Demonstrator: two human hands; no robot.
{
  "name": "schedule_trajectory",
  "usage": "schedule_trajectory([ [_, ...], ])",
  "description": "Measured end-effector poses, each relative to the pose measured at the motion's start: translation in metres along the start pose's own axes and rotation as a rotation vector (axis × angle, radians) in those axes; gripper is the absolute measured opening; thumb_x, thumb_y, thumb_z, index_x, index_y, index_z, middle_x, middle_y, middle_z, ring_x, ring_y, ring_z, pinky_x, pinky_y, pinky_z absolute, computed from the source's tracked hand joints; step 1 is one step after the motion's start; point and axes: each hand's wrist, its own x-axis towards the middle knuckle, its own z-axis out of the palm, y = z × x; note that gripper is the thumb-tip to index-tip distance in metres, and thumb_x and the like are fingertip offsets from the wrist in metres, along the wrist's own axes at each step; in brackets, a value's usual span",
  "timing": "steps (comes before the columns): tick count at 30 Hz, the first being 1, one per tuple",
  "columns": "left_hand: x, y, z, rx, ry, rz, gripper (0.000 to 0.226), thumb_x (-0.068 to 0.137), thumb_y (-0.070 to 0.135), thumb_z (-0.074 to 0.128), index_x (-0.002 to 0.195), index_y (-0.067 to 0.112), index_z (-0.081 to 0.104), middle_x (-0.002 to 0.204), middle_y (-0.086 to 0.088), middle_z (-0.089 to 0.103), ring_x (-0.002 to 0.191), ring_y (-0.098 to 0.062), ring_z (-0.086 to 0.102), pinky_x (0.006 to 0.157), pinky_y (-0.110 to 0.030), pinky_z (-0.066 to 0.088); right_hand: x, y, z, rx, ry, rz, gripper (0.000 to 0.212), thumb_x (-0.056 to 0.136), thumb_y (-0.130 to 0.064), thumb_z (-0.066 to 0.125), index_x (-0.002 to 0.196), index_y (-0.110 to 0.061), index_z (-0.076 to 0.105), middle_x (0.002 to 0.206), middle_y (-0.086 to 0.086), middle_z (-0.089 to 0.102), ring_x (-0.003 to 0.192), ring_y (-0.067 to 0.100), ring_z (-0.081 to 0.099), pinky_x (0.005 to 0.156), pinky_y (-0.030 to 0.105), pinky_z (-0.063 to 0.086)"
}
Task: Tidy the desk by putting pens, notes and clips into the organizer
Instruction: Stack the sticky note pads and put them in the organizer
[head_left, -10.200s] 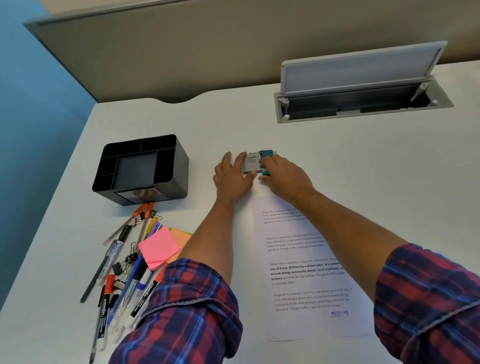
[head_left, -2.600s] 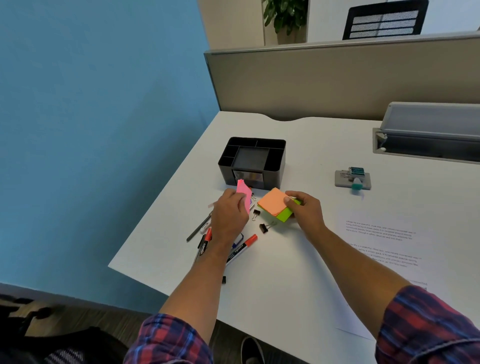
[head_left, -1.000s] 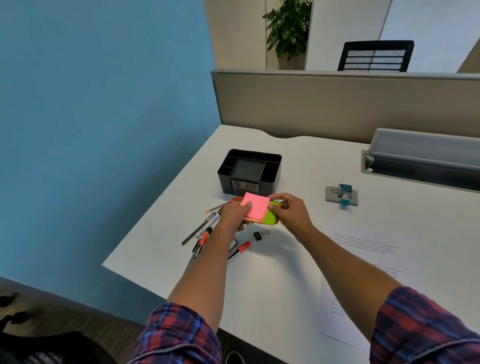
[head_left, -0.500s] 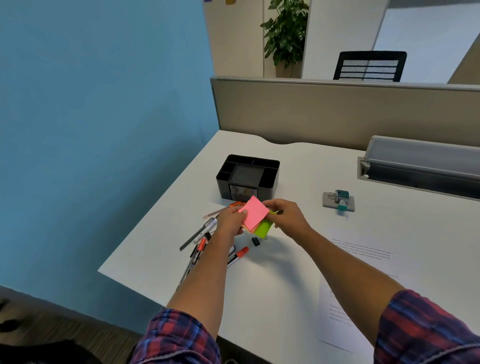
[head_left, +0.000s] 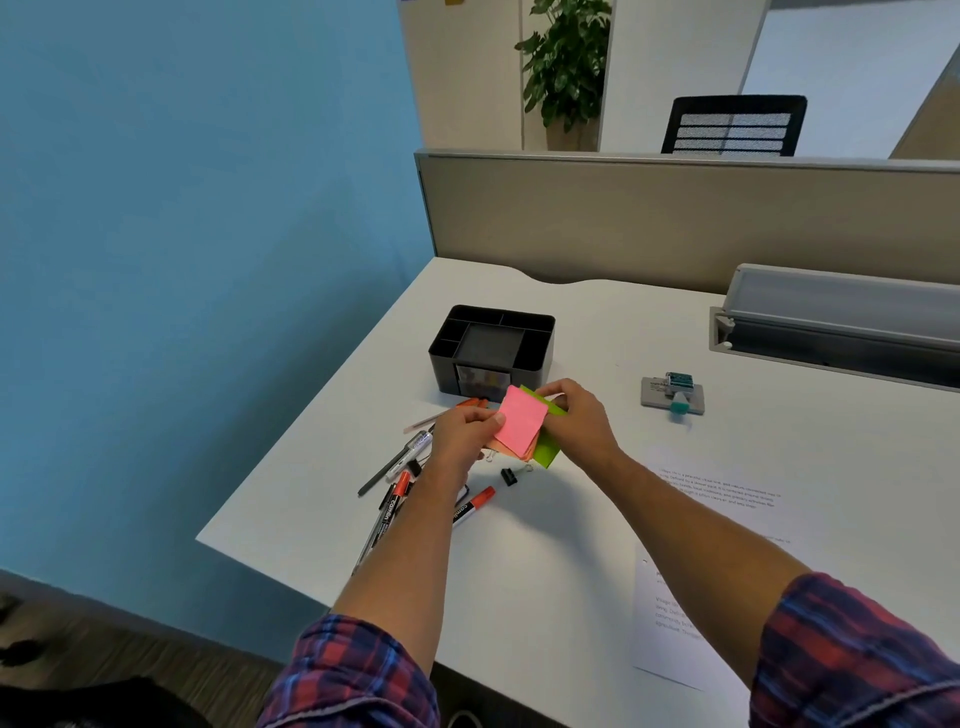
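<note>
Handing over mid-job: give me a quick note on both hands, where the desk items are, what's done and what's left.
Left hand and right hand together grip the stack of sticky notes, pink on top, held above the desk in front of the organizer.
Pens and a black binder clip lie loose on the desk.
Done: notes gathered.
Left: put notes, pens and clips into the organizer, whose top compartments look empty.

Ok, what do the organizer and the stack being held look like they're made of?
Organizer: probably moulded plastic, black and matte, going by its thin, even dividers and soft sheen. Sticky notes: paper, matte, in pink, orange and green; the thin sheets fan apart slightly where the left hand and right hand pinch them.
</note>
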Motion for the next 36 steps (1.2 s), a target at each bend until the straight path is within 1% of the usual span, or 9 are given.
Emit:
schedule_trajectory([
  [3,0.000,-0.003,-0.002,-0.009,0.010,-0.027,0.008,0.092,0.022,0.072,0.086,0.021,0.068,0.095,0.001,0.068,0.083,-0.014,0.060,0.069,-0.031,0.049,-0.002,0.001,0.001,0.033,0.025,0.000,0.030,0.090,-0.027,0.073,0.113,-0.022,0.055,0.110,0.001,0.064,0.097,0.021,0.061,0.069,0.024,0.049],
  [6,0.001,-0.005,-0.005,-0.032,0.035,-0.074,0.007,0.094,0.020,0.069,0.096,0.014,0.068,0.098,-0.006,0.068,0.078,-0.016,0.060,0.061,-0.029,0.047,0.000,0.004,0.001,0.045,0.052,-0.019,0.013,0.094,-0.017,0.063,0.106,-0.019,0.067,0.114,0.002,0.066,0.102,0.022,0.059,0.073,0.025,0.046],
  [9,0.002,-0.005,-0.009,-0.113,0.072,-0.147,0.005,0.100,0.017,0.057,0.097,0.015,0.060,0.085,-0.010,0.067,0.052,-0.012,0.063,0.046,-0.024,0.038,0.001,0.009,-0.001,0.116,0.035,-0.015,0.021,0.095,-0.011,0.058,0.102,-0.024,0.073,0.114,0.004,0.066,0.098,0.022,0.059,0.079,0.032,0.050],
  [12,0.005,-0.006,-0.012,-0.258,0.084,-0.210,0.017,0.106,0.018,0.046,0.115,0.005,0.053,0.079,-0.013,0.064,0.043,-0.010,0.060,0.039,-0.021,0.036,0.001,0.012,-0.001,0.185,0.038,-0.003,0.026,0.095,-0.008,0.056,0.108,-0.023,0.073,0.121,0.009,0.063,0.091,0.024,0.057,0.063,0.030,0.050],
  [16,0.003,-0.005,-0.012,-0.409,0.037,-0.189,0.025,0.106,0.009,0.043,0.130,0.001,0.047,0.091,-0.015,0.065,0.055,-0.014,0.062,0.049,-0.025,0.042,0.000,0.015,-0.001,0.230,0.018,0.027,0.034,0.095,-0.005,0.058,0.125,-0.019,0.065,0.134,0.009,0.052,0.106,0.031,0.058,0.059,0.025,0.051],
  [23,-0.004,0.008,-0.002,-0.383,-0.079,-0.158,0.019,0.104,0.004,0.045,0.119,0.007,0.056,0.097,-0.011,0.069,0.069,-0.016,0.070,0.054,-0.024,0.041,-0.004,0.015,0.000,0.316,-0.044,0.000,0.063,0.083,0.009,0.064,0.136,-0.024,0.055,0.142,0.008,0.048,0.117,0.029,0.056,0.069,0.037,0.063],
  [29,0.007,0.018,0.011,-0.059,0.036,-0.274,0.014,0.097,0.015,0.065,0.083,0.015,0.060,0.092,-0.008,0.062,0.080,-0.017,0.060,0.080,-0.035,0.048,-0.005,0.012,0.006,0.376,0.009,0.024,0.062,0.083,-0.009,0.078,0.138,-0.023,0.054,0.133,0.010,0.058,0.117,0.029,0.059,0.073,0.040,0.063],
  [32,0.008,0.013,0.016,-0.090,0.093,-0.226,0.008,0.095,0.019,0.069,0.101,0.014,0.068,0.085,-0.003,0.063,0.078,-0.016,0.055,0.074,-0.031,0.050,-0.004,0.015,0.006,0.420,-0.005,0.051,0.051,0.087,-0.011,0.075,0.134,-0.018,0.057,0.131,0.009,0.061,0.114,0.028,0.063,0.075,0.037,0.063],
  [36,0.002,0.007,0.016,-0.205,0.098,-0.145,0.020,0.093,0.012,0.070,0.113,0.015,0.068,0.088,0.000,0.067,0.081,-0.015,0.060,0.078,-0.033,0.053,-0.001,0.015,0.002,0.491,-0.030,0.116,0.038,0.095,-0.001,0.058,0.131,-0.014,0.060,0.129,0.010,0.062,0.108,0.030,0.066,0.084,0.042,0.061],
])
